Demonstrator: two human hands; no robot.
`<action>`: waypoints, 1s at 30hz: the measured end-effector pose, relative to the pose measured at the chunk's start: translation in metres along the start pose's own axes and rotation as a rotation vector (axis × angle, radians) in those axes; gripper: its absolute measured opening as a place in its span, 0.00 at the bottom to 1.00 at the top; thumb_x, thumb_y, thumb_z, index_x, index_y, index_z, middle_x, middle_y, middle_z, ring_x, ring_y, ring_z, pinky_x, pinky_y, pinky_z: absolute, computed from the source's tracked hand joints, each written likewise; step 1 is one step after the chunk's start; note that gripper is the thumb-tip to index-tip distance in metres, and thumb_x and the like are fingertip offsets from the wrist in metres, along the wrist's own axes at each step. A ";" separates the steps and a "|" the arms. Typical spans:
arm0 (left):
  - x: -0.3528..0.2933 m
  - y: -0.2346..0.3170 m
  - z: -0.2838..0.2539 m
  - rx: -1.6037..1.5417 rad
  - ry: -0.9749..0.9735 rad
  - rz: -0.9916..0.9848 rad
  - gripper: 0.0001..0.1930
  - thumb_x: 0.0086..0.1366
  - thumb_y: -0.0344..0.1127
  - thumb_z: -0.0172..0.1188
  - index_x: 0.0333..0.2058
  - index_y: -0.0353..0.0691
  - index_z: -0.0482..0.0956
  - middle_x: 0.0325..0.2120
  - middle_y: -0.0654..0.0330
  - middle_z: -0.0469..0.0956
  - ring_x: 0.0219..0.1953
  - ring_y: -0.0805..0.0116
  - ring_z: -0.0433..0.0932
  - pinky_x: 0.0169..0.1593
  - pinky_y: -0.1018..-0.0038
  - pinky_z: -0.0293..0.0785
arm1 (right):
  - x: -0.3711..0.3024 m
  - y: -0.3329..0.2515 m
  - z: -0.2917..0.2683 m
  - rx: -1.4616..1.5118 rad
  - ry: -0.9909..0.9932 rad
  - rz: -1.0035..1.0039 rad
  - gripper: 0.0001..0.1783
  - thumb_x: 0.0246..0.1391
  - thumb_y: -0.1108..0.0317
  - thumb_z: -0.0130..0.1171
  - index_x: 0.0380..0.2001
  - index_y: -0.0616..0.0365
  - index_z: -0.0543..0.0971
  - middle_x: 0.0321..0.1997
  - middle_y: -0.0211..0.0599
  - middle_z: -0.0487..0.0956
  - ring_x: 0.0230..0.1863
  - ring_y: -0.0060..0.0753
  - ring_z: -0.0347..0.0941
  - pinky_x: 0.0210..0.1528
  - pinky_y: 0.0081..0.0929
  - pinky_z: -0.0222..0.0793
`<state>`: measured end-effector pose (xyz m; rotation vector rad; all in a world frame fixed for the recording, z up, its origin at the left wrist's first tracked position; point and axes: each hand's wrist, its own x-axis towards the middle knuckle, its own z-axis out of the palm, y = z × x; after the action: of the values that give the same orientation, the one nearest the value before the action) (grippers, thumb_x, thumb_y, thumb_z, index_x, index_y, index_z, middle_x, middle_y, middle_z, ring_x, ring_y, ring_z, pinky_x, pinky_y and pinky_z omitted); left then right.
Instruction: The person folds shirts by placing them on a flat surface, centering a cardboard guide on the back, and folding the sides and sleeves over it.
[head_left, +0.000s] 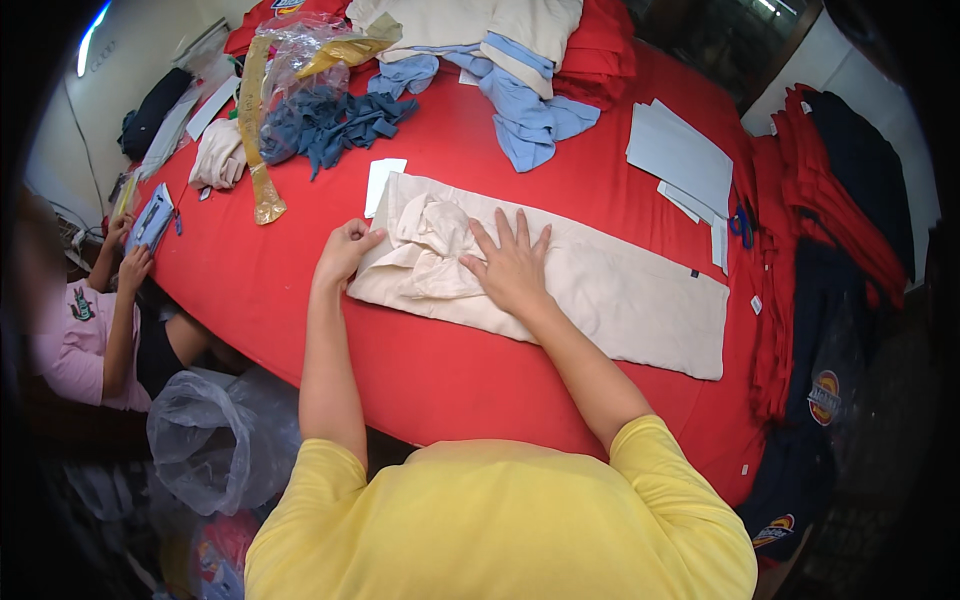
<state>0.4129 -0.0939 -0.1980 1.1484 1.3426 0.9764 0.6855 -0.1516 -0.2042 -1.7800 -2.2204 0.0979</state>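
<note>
Cream trousers (630, 280) lie folded lengthwise across the red table, with bunched cloth at their left end. My right hand (515, 262) rests on them beside the bunched part, palm down and fingers spread. At the left end my left hand (347, 250) has its fingers curled, the thumb and forefinger closed at the edge of the cloth. The fingertips there are partly hidden. A small white card (383, 180) sticks out by the upper left corner of the trousers.
Behind lie blue cloth pieces (335, 125), a light blue garment (525, 125), clear plastic and cream garments (470, 22). White sheets (685, 155) and blue-handled scissors (741, 228) are at right, near red garment stacks (768, 280). A person in pink (85, 340) sits left, above a plastic bag (215, 440).
</note>
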 end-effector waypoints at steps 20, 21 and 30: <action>-0.164 -0.031 -0.360 -0.019 0.726 0.080 0.13 0.67 0.40 0.58 0.43 0.37 0.76 0.35 0.60 0.79 0.35 0.71 0.76 0.42 0.74 0.73 | -0.025 0.057 -0.042 0.634 0.274 -0.050 0.20 0.52 0.62 0.60 0.49 0.52 0.77 0.59 0.41 0.70 0.65 0.48 0.58 0.66 0.57 0.46; -0.172 -0.053 -0.361 -0.132 0.699 0.097 0.13 0.67 0.40 0.57 0.44 0.37 0.75 0.36 0.60 0.79 0.37 0.70 0.77 0.43 0.73 0.73 | -0.028 0.053 -0.046 0.589 0.237 -0.145 0.17 0.50 0.64 0.61 0.46 0.52 0.79 0.57 0.40 0.71 0.62 0.48 0.59 0.66 0.56 0.49; -0.069 -0.080 -0.192 -0.411 0.697 0.190 0.16 0.67 0.36 0.57 0.47 0.30 0.72 0.40 0.53 0.78 0.41 0.64 0.78 0.45 0.67 0.76 | -0.005 0.000 -0.040 0.321 0.036 -0.358 0.07 0.52 0.66 0.59 0.33 0.56 0.79 0.42 0.32 0.78 0.49 0.36 0.69 0.53 0.35 0.64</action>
<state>0.2116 -0.1676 -0.2434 0.6399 1.4715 1.8068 0.6969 -0.1612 -0.1669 -1.1950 -2.3034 0.3209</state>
